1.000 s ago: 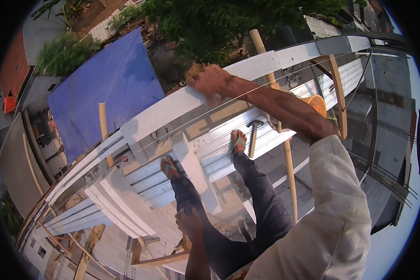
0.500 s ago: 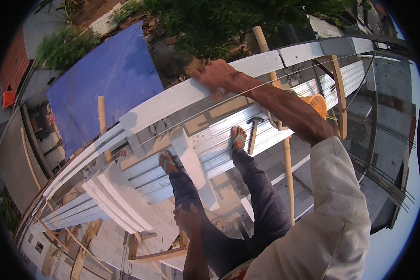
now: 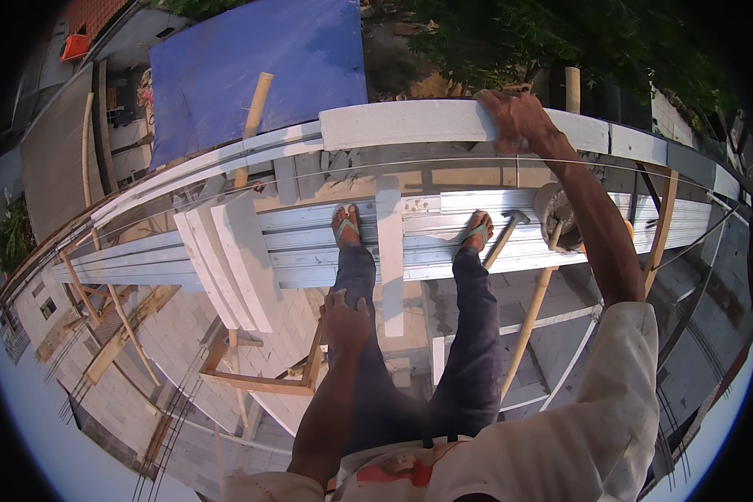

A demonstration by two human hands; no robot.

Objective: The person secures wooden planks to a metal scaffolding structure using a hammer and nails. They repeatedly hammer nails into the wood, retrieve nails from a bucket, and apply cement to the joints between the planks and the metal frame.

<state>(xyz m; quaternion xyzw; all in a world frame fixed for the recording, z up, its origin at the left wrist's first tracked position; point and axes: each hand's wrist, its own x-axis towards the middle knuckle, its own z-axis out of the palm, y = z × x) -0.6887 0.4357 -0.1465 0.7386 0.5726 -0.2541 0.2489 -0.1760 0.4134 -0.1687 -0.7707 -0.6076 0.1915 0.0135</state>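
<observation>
My right hand (image 3: 514,121) is on the top course of the wall, its fingers curled over the far edge of a long white block (image 3: 410,124), near that block's right end. The thumb side hides part of the joint with the neighbouring block (image 3: 579,131). My left hand (image 3: 345,322) lies on my left thigh, fingers spread over the dark trousers, holding nothing. A thin taut string (image 3: 443,160) runs along the near side of the wall, passing by my right wrist.
My sandalled feet stand on ribbed metal planks (image 3: 309,243). A hammer (image 3: 504,238) lies beside my right foot, with a mortar-smeared bucket (image 3: 552,205) further right. White blocks (image 3: 243,251) lean at left; another block (image 3: 389,251) lies between my legs. Bamboo poles (image 3: 527,330) and a blue tarp (image 3: 301,63) surround the planks.
My view has swung so the wall lies more level and the bucket shows more. My right hand has shifted from the block's left part toward its right end. The left hand stays on the thigh.
</observation>
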